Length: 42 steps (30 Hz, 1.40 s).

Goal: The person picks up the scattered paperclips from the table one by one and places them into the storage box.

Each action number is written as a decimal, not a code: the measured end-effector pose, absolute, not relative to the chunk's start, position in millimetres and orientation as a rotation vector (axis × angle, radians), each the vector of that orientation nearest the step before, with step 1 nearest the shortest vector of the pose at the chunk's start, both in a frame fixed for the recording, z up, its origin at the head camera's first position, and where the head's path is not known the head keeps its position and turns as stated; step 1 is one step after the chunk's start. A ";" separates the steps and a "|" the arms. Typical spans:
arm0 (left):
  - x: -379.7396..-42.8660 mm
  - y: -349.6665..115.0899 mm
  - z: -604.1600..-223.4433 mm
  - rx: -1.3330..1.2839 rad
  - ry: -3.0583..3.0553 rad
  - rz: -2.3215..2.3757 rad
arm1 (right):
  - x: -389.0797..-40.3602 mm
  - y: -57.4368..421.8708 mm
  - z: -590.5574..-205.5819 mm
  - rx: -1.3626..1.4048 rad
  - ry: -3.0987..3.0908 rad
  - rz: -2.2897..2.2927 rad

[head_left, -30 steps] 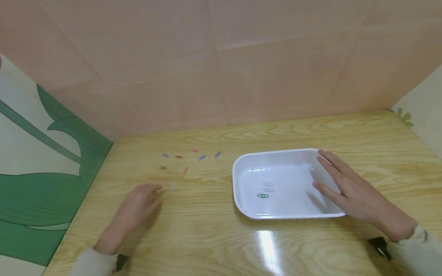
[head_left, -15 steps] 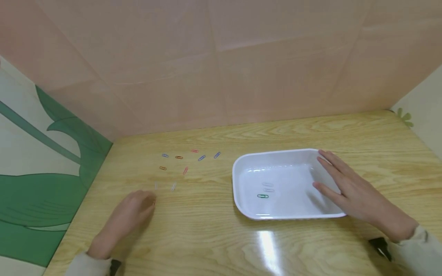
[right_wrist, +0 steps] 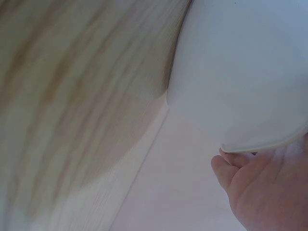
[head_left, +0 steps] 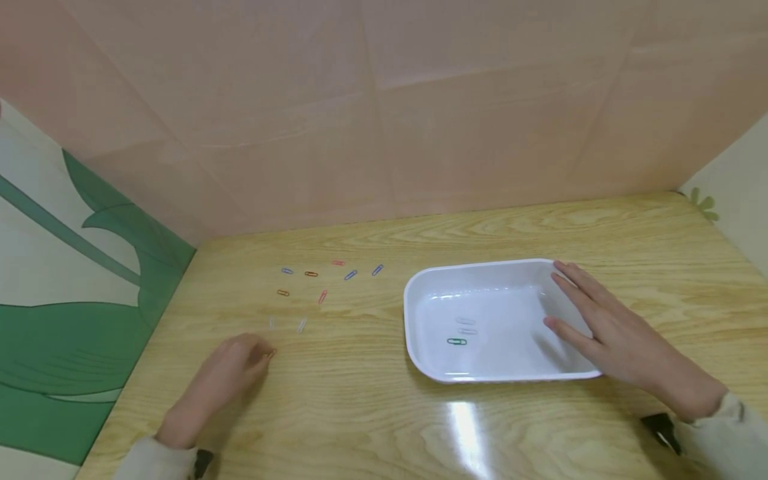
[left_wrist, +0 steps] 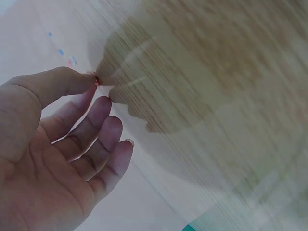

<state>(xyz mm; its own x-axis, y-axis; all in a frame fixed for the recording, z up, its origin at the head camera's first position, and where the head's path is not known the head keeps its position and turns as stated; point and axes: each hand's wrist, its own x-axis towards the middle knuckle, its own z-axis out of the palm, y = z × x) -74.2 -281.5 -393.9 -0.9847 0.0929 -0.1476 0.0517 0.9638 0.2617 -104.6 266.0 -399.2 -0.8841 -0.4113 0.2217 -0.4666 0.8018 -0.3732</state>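
Observation:
At the left of the table, my left hand (head_left: 231,367) pinches an orange-red paper clip (head_left: 272,354) between thumb and index finger, low over the wood. In the left wrist view a red bit of the clip (left_wrist: 97,81) shows at the fingertips. Just beyond lie two pale paper clips, one nearer (head_left: 272,324) and one to its right (head_left: 302,325). My right hand (head_left: 624,340) rests with fairly straight fingers on the right rim of a white tray (head_left: 432,373). Inside the tray are a green paper clip (head_left: 457,341) and two pale ones (head_left: 467,326).
Farther back lie several more paper clips: blue (head_left: 351,275), brown (head_left: 311,274), orange (head_left: 283,293) and red (head_left: 323,297). A pinkish sheet (head_left: 384,133) hangs behind the wooden table (head_left: 348,413). Panels with green plant pictures (head_left: 66,340) flank it.
My left hand has drawn back slightly to the left, uncovering a pale paper clip, and now pinches the orange-red clip. The right hand and tray have stayed put.

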 end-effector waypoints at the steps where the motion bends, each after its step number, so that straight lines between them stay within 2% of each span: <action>1: -74.6 -281.1 -394.2 0.115 2.954 0.388 | -104.5 266.0 -399.1 0.700 -2.860 0.643; 24: -76.5 -273.3 -391.9 0.089 2.917 0.371 | -105.1 265.4 -398.0 0.707 -2.840 0.647; 42: -81.6 -257.6 -386.6 0.206 3.065 0.324 | -104.6 265.2 -397.6 0.700 -2.861 0.656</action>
<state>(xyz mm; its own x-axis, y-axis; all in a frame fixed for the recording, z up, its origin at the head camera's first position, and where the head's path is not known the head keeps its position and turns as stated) -81.6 -257.6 -386.6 -0.9897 0.1379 -0.0385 0.1267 0.9690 0.2119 -104.6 265.2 -397.6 -0.8851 -0.4112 0.2182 -0.4651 0.7985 -0.3822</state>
